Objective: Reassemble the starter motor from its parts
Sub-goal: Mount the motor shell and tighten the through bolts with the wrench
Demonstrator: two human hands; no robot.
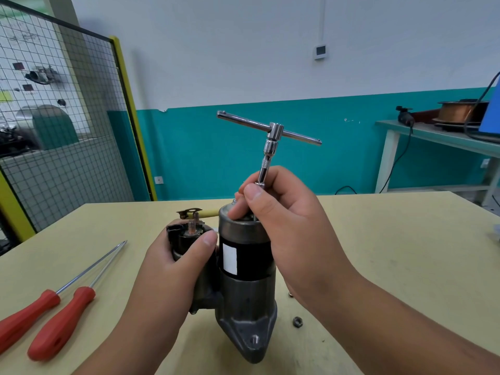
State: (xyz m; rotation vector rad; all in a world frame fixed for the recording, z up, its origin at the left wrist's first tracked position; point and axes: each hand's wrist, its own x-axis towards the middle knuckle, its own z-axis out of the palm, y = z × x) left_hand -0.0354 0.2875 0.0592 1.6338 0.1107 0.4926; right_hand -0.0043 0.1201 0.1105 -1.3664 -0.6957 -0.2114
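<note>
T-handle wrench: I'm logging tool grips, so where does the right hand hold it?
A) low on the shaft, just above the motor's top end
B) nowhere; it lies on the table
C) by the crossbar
A: the right hand has its fingers curled round the lower shaft of the T-handle wrench, just above the upright starter motor, while the crossbar stands free above.

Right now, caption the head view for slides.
Left hand grips the solenoid of the upright starter motor; right hand holds a T-handle wrench at its top.
</note>
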